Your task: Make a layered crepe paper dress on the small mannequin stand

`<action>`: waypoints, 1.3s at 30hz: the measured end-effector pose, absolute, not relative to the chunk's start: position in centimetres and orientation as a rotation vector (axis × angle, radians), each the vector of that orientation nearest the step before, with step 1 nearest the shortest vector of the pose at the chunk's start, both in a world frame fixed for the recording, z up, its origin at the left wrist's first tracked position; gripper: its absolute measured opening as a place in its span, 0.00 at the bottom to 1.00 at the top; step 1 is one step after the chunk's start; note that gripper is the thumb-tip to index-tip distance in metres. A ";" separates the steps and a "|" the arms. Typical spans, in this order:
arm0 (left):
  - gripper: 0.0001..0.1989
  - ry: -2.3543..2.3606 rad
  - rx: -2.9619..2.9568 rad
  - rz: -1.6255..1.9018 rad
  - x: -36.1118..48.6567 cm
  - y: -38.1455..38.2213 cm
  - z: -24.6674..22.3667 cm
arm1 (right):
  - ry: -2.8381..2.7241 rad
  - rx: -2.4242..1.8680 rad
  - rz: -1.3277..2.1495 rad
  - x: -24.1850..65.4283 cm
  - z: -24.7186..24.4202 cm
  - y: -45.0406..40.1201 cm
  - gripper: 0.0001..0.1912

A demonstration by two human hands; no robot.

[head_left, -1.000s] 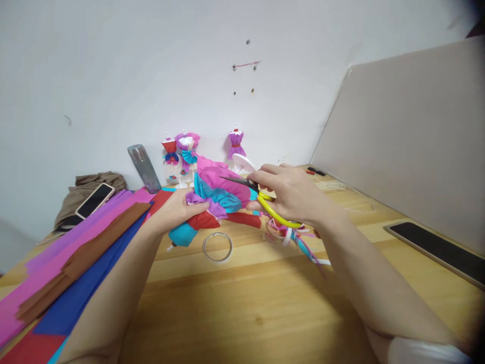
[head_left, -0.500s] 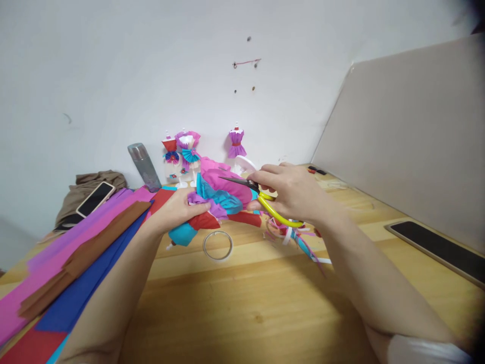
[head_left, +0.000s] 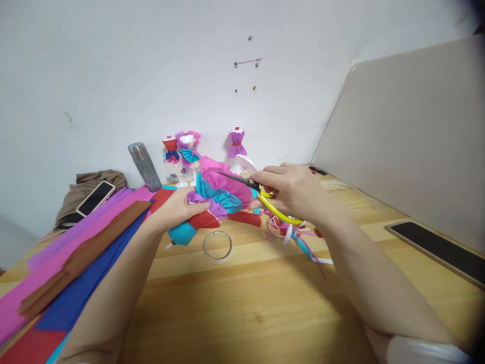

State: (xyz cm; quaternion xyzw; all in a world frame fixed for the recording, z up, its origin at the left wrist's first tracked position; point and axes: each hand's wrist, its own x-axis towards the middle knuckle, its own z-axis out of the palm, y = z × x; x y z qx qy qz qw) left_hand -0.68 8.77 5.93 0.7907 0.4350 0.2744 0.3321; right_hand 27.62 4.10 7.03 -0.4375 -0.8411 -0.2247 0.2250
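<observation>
My left hand (head_left: 180,206) is closed around a small dress form dressed in ruffled crepe paper (head_left: 223,194), its layers pink, turquoise, purple and red. The form lies tilted on its side, its turquoise top toward me at lower left. In my right hand (head_left: 286,189) is a pair of yellow-handled scissors (head_left: 280,212). Their dark blades lie in front of the pink layer and point left; they look closed. Some right fingertips are near the skirt's right edge, and I cannot tell whether they touch it. A roll of tape (head_left: 217,246) lies flat just below the dress.
Coloured crepe paper sheets (head_left: 91,273) cover the left side. Paper scraps (head_left: 299,237) lie under my right hand. Behind stand small dressed forms (head_left: 237,143) and a grey bottle (head_left: 144,167). One phone (head_left: 96,198) rests on brown cloth (head_left: 79,189), another phone (head_left: 435,250) at right.
The scissors and my right hand have shifted very slightly, with the blade tip a little higher against the pink layer. My left hand keeps its hold on the dress form.
</observation>
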 end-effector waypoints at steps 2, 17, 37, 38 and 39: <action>0.16 1.131 2.075 0.731 -0.7 8.8 6.0 | -2.308 -1.210 -0.656 27.8 6.9 4.2 0.18; 0.15 1.108 2.085 0.765 -0.6 8.8 6.0 | -2.307 -1.201 -0.650 27.3 7.1 3.8 0.18; 0.18 1.120 2.201 0.759 -0.7 9.0 5.7 | -2.337 -1.185 -0.735 27.3 7.5 3.2 0.23; 0.18 1.128 2.207 0.761 -0.7 8.9 5.7 | -2.334 -1.178 -0.745 27.3 7.5 3.2 0.22; 0.18 1.137 2.214 0.761 -0.7 8.9 5.7 | -2.331 -1.170 -0.755 27.3 7.6 3.1 0.20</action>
